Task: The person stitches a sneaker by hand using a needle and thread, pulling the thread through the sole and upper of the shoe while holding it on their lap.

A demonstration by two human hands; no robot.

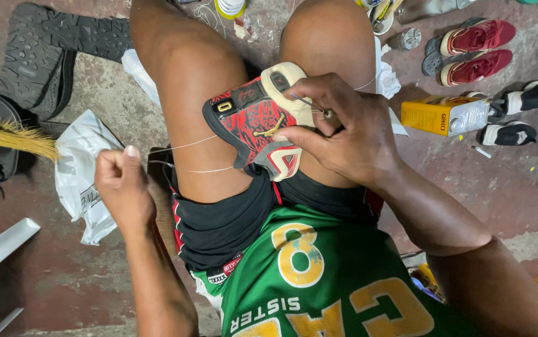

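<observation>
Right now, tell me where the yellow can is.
In the head view the yellow can lies on its side on the floor, on the person's right, just past the right hand and beside the black-and-white sandals.

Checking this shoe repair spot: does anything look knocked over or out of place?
The yellow rectangular metal can lies on its side on the concrete floor, beside the black-and-white sandals. No spill shows.

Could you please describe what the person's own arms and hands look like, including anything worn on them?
Both arms are bare from wrist to upper arm, with no sleeves over them. The left hand and the right hand wear no gloves, rings, watch or bands that I can see. The green sleeveless jersey with yellow lettering leaves the arms uncovered. The left thumbnail looks short and pale.
</observation>
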